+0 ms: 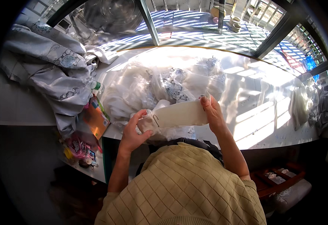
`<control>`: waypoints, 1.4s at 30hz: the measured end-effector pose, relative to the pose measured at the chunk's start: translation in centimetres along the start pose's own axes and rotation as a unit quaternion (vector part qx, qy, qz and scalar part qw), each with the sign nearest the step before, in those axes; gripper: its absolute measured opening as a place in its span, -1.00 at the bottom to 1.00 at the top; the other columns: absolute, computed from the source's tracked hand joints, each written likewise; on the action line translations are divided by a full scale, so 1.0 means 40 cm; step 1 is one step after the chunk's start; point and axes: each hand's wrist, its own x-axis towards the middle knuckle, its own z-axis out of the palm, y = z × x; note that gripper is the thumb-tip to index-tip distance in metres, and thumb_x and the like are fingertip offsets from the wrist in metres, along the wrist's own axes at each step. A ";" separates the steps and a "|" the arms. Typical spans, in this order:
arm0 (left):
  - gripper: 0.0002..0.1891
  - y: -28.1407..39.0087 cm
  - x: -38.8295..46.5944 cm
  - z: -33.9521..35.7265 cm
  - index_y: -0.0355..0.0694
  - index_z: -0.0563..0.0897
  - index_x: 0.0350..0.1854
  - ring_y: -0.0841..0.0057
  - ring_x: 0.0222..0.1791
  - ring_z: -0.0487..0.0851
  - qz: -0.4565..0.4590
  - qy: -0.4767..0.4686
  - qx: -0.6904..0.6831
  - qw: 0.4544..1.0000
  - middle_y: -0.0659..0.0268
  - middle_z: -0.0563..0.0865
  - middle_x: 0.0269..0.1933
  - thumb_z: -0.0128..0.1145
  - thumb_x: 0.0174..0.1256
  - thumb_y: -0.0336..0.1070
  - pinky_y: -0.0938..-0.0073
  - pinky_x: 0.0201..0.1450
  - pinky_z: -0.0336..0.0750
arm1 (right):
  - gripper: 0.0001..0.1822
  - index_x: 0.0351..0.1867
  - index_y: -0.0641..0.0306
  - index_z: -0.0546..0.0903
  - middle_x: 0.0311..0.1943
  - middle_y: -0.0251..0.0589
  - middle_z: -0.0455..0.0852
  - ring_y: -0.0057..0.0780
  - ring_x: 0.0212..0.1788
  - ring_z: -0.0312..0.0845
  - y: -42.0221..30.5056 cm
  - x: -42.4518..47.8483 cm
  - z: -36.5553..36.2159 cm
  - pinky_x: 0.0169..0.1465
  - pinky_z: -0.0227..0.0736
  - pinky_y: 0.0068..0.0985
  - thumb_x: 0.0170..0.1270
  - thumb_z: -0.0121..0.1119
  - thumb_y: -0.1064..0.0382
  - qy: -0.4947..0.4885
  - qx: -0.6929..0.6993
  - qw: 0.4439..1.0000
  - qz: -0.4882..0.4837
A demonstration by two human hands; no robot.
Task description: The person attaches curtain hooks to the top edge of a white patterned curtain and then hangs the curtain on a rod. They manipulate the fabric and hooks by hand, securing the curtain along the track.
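A flat, cream-white strip of fabric (182, 114) is stretched between my two hands, just above the front edge of the white table. My left hand (137, 130) grips a bunched end of it, near a dark curved mark or thread. At the other end, my right hand (212, 112) pinches the strip between thumb and fingers. Behind the strip lies a heap of sheer white fabric (130, 87), with grey lace-patterned parts (176, 87) in it.
Grey-white lace cloth (59, 67) is piled at the left, beside a green-capped bottle (97, 85) and an orange packet (96, 119). Clear plastic bags (301, 102) lie at the table's right end. Windows border the far edge. A reddish wooden stool or chair (279, 180) stands below right.
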 end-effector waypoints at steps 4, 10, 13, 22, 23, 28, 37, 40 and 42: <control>-0.28 0.140 0.051 0.092 -0.21 0.38 0.26 0.33 0.10 0.53 0.119 0.011 -0.020 0.993 0.16 0.58 0.10 0.39 -0.02 -0.28 0.38 0.18 0.38 | -0.43 -0.11 0.35 0.48 -0.31 -0.25 0.54 -0.53 -0.21 0.38 -0.009 -0.039 0.083 -0.11 0.33 -0.50 0.40 -0.13 -0.22 -0.037 -0.053 0.998 -0.012; -0.54 0.182 0.096 0.133 -0.26 0.54 0.04 0.59 -0.13 0.58 0.032 -0.014 -0.134 0.990 0.29 0.65 -0.11 0.36 0.06 -0.29 0.55 -0.07 0.47 | -0.61 -0.06 0.35 0.49 -0.29 -0.31 0.56 -0.60 -0.21 0.40 -0.035 -0.069 0.108 -0.14 0.36 -0.57 0.36 0.09 0.01 -0.065 0.020 0.997 -0.039; -0.65 0.159 0.083 0.142 -0.28 0.58 -0.07 0.68 -0.21 0.56 -0.016 -0.042 -0.154 0.987 0.34 0.64 -0.21 0.34 0.10 -0.34 0.60 -0.20 0.46 | -0.62 -0.02 0.37 0.50 -0.22 -0.29 0.58 -0.59 -0.17 0.45 -0.003 -0.061 0.096 -0.10 0.38 -0.58 0.27 0.23 0.15 -0.023 0.049 0.997 -0.053; -0.78 0.119 0.074 0.165 -0.31 0.54 -0.26 0.69 -0.32 0.52 -0.034 0.041 -0.232 0.971 0.35 0.59 -0.39 0.29 0.13 -0.34 0.59 -0.26 0.44 | -0.56 -0.09 0.18 0.61 -0.13 -0.16 0.58 -0.20 -0.04 0.49 -0.034 -0.060 0.115 0.03 0.29 -0.29 -0.12 0.36 0.37 0.013 -0.378 0.818 -0.434; -0.77 0.140 0.062 0.161 -0.31 0.54 -0.25 0.68 -0.31 0.52 -0.045 0.025 -0.161 0.986 0.31 0.59 -0.37 0.29 0.13 -0.33 0.57 -0.26 0.44 | -0.57 -0.09 0.17 0.61 -0.13 -0.17 0.58 -0.21 -0.03 0.49 -0.027 -0.061 0.114 0.04 0.28 -0.28 -0.11 0.35 0.38 0.026 -0.399 0.790 -0.464; -0.75 0.161 0.057 0.164 -0.32 0.53 -0.25 0.66 -0.37 0.45 -0.033 0.037 -0.218 0.975 0.31 0.57 -0.40 0.30 0.12 -0.31 0.53 -0.29 0.41 | -0.63 -0.16 0.25 0.63 -0.22 -0.16 0.58 -0.19 -0.15 0.50 -0.029 -0.052 0.111 -0.09 0.35 -0.33 -0.11 0.29 0.51 0.066 -0.400 0.778 -0.479; -0.76 0.149 0.080 0.162 -0.29 0.54 -0.23 0.57 -0.14 0.55 0.153 0.130 -0.223 0.954 0.26 0.56 -0.18 0.31 0.08 -0.45 0.51 -0.13 0.48 | -0.81 -0.33 0.31 0.53 -0.42 -0.10 0.56 -0.17 -0.38 0.52 -0.061 -0.033 0.121 -0.35 0.41 -0.36 0.03 0.19 0.59 0.048 -0.326 0.816 -0.475; -0.74 0.133 0.081 0.179 -0.28 0.51 -0.18 0.58 -0.16 0.55 0.098 0.079 -0.311 0.942 0.25 0.57 -0.19 0.31 0.12 -0.41 0.52 -0.11 0.48 | -0.82 -0.33 0.31 0.49 -0.46 -0.07 0.56 -0.17 -0.45 0.52 -0.080 -0.023 0.131 -0.41 0.40 -0.35 0.05 0.15 0.60 0.040 -0.301 0.814 -0.495; -0.67 0.133 0.070 0.200 -0.27 0.46 -0.12 0.58 -0.16 0.56 0.076 0.099 -0.325 0.937 0.27 0.57 -0.19 0.31 0.14 -0.38 0.52 -0.10 0.49 | -0.83 -0.33 0.31 0.49 -0.47 -0.07 0.55 -0.16 -0.48 0.51 -0.079 -0.026 0.123 -0.44 0.39 -0.34 0.06 0.13 0.59 0.046 -0.310 0.819 -0.481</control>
